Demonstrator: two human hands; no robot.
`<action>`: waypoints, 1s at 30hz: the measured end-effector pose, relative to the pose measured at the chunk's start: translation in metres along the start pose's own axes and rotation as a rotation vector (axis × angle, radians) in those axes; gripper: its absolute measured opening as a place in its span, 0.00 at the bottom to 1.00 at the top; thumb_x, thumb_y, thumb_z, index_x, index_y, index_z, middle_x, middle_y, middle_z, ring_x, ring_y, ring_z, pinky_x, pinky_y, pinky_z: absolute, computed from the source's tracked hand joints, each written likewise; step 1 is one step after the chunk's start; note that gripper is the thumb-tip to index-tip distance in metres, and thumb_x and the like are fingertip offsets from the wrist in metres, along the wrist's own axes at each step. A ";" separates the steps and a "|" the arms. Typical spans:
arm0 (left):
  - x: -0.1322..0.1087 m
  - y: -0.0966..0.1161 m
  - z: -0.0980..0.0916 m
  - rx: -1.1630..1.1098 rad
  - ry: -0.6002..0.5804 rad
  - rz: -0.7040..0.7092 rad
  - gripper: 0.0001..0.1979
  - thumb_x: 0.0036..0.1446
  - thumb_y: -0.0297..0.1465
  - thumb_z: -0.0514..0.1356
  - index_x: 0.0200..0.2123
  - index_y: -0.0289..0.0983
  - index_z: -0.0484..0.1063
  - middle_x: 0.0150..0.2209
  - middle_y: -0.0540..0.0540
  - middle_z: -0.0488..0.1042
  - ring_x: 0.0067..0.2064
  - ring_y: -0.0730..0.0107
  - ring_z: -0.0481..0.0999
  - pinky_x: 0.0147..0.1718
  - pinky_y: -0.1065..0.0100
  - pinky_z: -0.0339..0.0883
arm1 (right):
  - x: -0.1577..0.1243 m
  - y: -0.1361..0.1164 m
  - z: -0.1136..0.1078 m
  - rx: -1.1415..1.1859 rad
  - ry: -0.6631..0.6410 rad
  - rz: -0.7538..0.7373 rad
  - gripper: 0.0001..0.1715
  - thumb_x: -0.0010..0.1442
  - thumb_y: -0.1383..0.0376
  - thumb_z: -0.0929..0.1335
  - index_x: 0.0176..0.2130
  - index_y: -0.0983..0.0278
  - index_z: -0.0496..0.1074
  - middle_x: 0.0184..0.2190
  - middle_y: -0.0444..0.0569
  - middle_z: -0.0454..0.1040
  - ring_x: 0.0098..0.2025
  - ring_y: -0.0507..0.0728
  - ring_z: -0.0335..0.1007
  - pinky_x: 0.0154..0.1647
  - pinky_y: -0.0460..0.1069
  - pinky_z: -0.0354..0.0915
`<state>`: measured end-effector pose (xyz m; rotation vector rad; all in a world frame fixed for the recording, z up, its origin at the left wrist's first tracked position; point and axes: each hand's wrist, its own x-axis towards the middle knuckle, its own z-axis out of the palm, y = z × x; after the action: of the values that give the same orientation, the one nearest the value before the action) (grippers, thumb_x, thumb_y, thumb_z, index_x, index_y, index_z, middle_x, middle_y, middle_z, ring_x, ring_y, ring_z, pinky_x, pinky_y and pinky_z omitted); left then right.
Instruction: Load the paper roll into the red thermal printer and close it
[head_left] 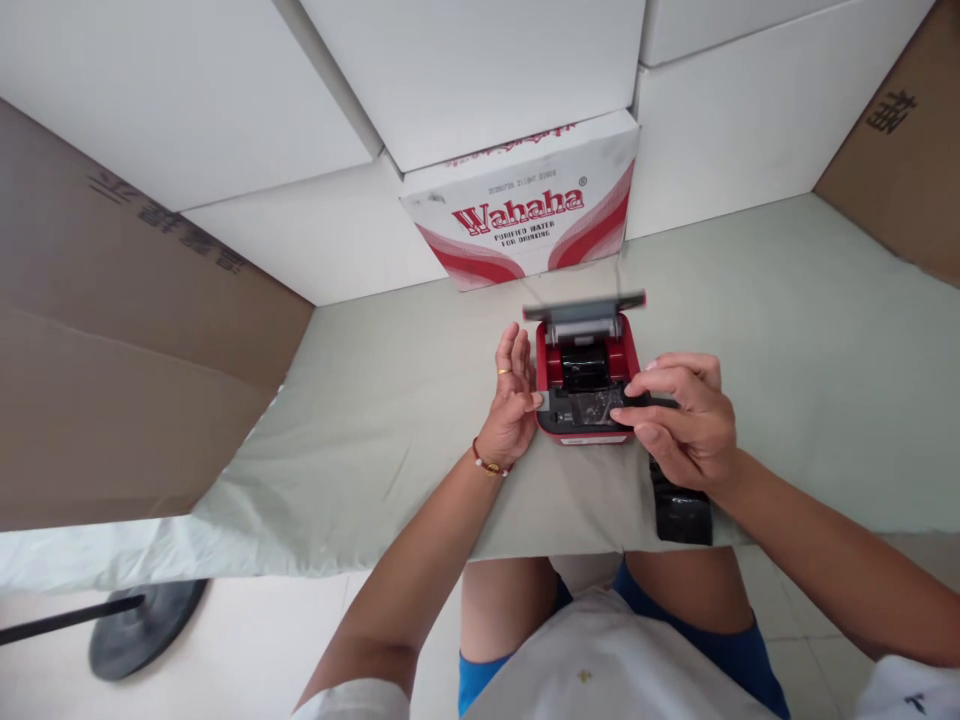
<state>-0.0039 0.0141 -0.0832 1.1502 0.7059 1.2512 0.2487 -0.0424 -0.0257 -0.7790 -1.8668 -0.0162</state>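
A small red and black printer (585,385) stands on the cloth-covered table (390,460) with its grey lid (583,312) swung open at the back. My left hand (511,400) rests against the printer's left side, its fingers stretched upward and its thumb on the front edge. My right hand (686,420) reaches over from the right and its fingertips press down on the black part at the printer's front. A black object (681,505) lies on the table under my right wrist.
A Wahaha water carton (525,215) stands behind the printer among white boxes (480,70). Brown cardboard (112,350) walls the left side and the far right corner. A black stand base (139,630) sits on the floor at lower left.
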 end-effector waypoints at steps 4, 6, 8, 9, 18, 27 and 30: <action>0.002 -0.004 0.002 -0.053 -0.001 0.020 0.50 0.49 0.47 0.78 0.72 0.59 0.61 0.82 0.51 0.56 0.86 0.52 0.46 0.84 0.49 0.45 | 0.014 -0.001 -0.008 0.122 -0.097 -0.043 0.13 0.74 0.62 0.68 0.42 0.53 0.85 0.46 0.50 0.87 0.55 0.65 0.80 0.55 0.62 0.77; 0.003 -0.005 0.006 -0.096 -0.002 0.033 0.45 0.50 0.48 0.78 0.69 0.56 0.66 0.79 0.49 0.62 0.84 0.51 0.52 0.82 0.49 0.49 | 0.031 -0.002 -0.015 0.240 -0.217 0.040 0.17 0.77 0.62 0.66 0.38 0.55 0.83 0.41 0.48 0.88 0.49 0.62 0.84 0.52 0.58 0.78; 0.005 -0.005 0.009 -0.136 0.073 0.047 0.39 0.53 0.49 0.76 0.65 0.52 0.70 0.76 0.46 0.67 0.81 0.51 0.60 0.80 0.51 0.55 | 0.055 -0.003 -0.019 0.214 -0.362 0.221 0.23 0.79 0.59 0.64 0.35 0.57 0.81 0.37 0.47 0.87 0.42 0.58 0.84 0.47 0.54 0.77; 0.006 -0.005 0.010 -0.141 0.159 0.050 0.34 0.55 0.48 0.75 0.62 0.49 0.72 0.73 0.45 0.70 0.78 0.52 0.65 0.76 0.53 0.60 | 0.069 -0.003 -0.019 0.134 -0.450 0.312 0.24 0.80 0.58 0.64 0.34 0.57 0.81 0.37 0.47 0.87 0.40 0.58 0.84 0.45 0.53 0.76; 0.007 -0.005 0.010 -0.034 0.449 -0.065 0.04 0.54 0.29 0.63 0.34 0.40 0.73 0.23 0.55 0.66 0.23 0.76 0.59 0.24 0.72 0.50 | 0.135 0.006 0.048 -0.683 -1.228 0.478 0.17 0.68 0.67 0.69 0.51 0.64 0.85 0.50 0.65 0.87 0.51 0.72 0.84 0.41 0.56 0.71; 0.004 -0.002 0.011 0.050 0.354 -0.075 0.05 0.40 0.28 0.56 0.19 0.41 0.61 0.18 0.57 0.56 0.21 0.77 0.51 0.24 0.70 0.44 | 0.126 -0.021 0.020 -0.646 -1.053 0.462 0.19 0.71 0.61 0.68 0.58 0.63 0.77 0.51 0.61 0.86 0.45 0.68 0.84 0.36 0.55 0.68; 0.003 -0.001 0.012 0.067 0.332 -0.064 0.04 0.37 0.29 0.55 0.18 0.41 0.59 0.18 0.56 0.55 0.21 0.76 0.50 0.24 0.70 0.43 | 0.114 -0.027 -0.033 -0.379 -0.824 0.433 0.18 0.72 0.52 0.68 0.54 0.56 0.78 0.34 0.49 0.84 0.30 0.61 0.78 0.30 0.54 0.66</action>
<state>0.0080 0.0141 -0.0802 0.9745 1.0299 1.3877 0.2361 -0.0178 0.0929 -1.6204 -2.4447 0.2692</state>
